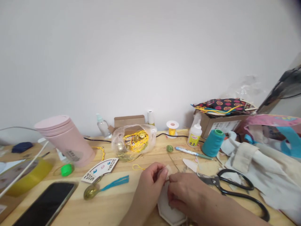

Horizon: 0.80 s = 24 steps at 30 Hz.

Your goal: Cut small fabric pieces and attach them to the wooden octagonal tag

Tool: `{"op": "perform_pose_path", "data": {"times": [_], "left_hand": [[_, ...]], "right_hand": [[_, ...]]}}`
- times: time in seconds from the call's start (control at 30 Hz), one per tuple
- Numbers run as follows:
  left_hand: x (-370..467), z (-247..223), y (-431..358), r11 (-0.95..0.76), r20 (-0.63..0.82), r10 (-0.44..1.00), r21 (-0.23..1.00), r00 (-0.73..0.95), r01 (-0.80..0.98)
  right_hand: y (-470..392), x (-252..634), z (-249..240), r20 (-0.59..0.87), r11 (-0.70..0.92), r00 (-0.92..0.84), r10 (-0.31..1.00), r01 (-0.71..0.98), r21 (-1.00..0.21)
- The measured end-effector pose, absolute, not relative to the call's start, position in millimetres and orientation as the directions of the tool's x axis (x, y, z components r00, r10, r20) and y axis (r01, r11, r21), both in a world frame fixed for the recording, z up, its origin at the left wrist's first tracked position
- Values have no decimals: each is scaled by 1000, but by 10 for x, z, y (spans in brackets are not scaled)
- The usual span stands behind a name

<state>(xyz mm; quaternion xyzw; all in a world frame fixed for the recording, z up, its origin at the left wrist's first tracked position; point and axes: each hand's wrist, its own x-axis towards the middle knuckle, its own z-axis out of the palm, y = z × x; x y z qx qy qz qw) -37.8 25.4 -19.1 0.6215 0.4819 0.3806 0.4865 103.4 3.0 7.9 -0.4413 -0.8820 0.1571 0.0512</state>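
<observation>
My left hand [150, 185] and my right hand [185, 191] meet over a white, angular-edged fabric piece [170, 213] on the wooden table [113, 207]. Both pinch its upper edge, fingertips touching near the middle. A short yellow cord loop [137, 167] lies just left of my left hand. Black-handled scissors [235, 188] lie right beside my right hand. Much of the white piece is hidden under my hands.
A black phone [47, 205], a teal tassel with gold bell [105, 187], a fan-shaped card [101, 169], a pink tumbler [66, 139], a bag of gold bells and yellow cord [133, 141], a glue bottle [194, 134], a teal thread cone [213, 142], a pen [192, 153], a cardboard box [223, 124] and white cloth [270, 175].
</observation>
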Motion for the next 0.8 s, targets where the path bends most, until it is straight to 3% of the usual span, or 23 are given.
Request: {"op": "perform_pose_path", "data": {"times": [0.3,0.47,0.8], "left_hand": [[-368,-191,243,-38,-22,969,971,247,237],[-366,-221,251,-25,-36,968,972,248,235],[-374,-228,225,-42,-16,970,972,244,231]], "right_hand": [[-7,1344,151,-62,399,-448,892,843,-361],[56,1384,99,65,436,-448,892,813,-386],[38,1166,-19,173,618,-598,783,779,-107]]}}
